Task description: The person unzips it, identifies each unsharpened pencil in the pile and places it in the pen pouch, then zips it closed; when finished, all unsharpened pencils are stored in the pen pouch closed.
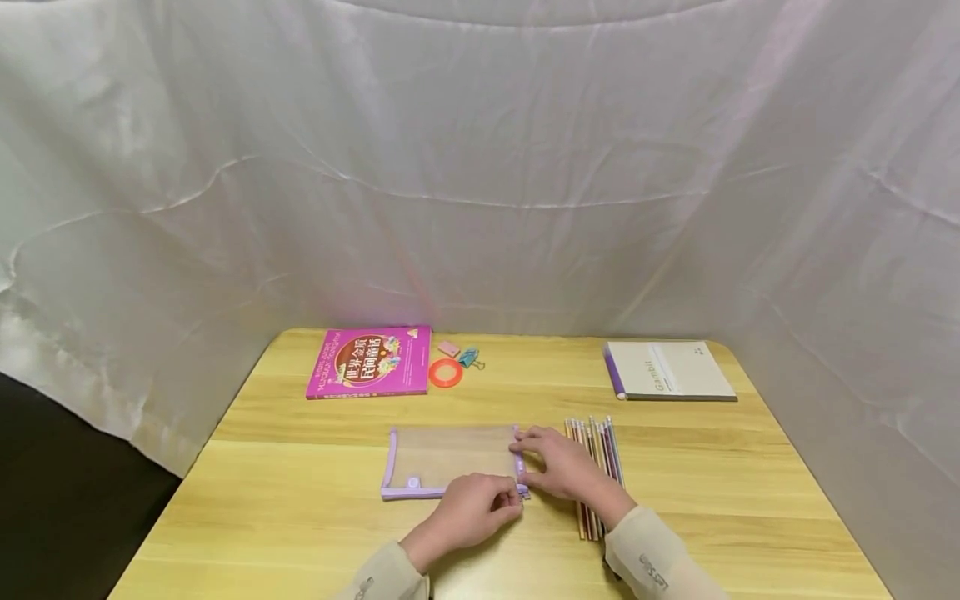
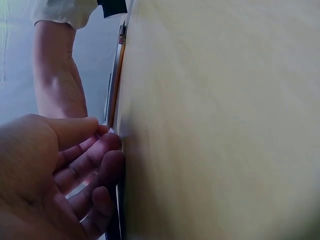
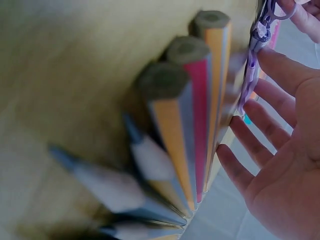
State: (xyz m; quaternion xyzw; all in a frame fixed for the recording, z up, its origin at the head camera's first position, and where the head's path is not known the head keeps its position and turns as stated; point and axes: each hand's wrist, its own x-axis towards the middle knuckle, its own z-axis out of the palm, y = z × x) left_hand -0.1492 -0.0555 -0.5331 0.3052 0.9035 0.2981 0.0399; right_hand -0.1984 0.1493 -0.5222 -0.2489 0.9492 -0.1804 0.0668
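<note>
A clear pouch with purple edging (image 1: 465,454) lies flat on the wooden table (image 1: 285,517). My left hand (image 1: 474,507) is at its near right corner, thumb and forefinger pinching the zipper pull (image 3: 283,12); the fingertips partly cover it in the head view. At the pouch's right end, my right hand (image 1: 562,462) presses the purple edge with thumb and forefinger. Its other fingers spread nearly straight in the right wrist view. Beneath the right wrist lies a bunch of pencils (image 1: 595,442), some with sharpened tips and some with flat ends toward me.
At the back left lies a pink book (image 1: 408,367). Beside it are an orange ring (image 1: 446,373), a pink eraser (image 1: 448,348) and a teal binder clip (image 1: 468,357). A pale notebook (image 1: 675,371) with a purple spine lies at the back right. Grey curtains (image 1: 525,208) surround the table.
</note>
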